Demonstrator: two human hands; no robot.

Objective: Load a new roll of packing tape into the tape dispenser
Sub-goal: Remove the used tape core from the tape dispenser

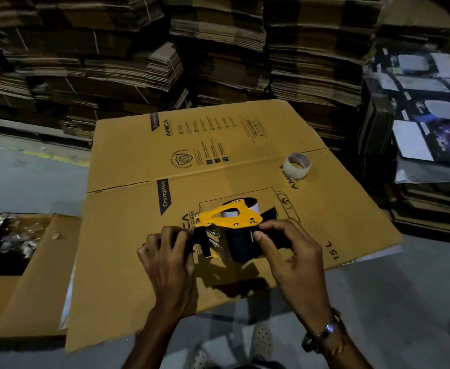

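A yellow and black tape dispenser [229, 217] is held just above a flattened cardboard box [144, 230]. My left hand [166, 258] grips its left end, by the black flap and the metal parts. My right hand [285, 249] pinches the black part at its right end, next to the black spool hub. A roll of clear packing tape [296, 165] lies on the cardboard at the far right, apart from both hands. No tape roll shows on the hub.
An open box [18, 243] with crumpled plastic inside sits at the left. Tall stacks of flat cardboard [218, 49] fill the back. Printed cartons [431, 115] are piled at the right. My feet [261, 342] show on the grey floor below.
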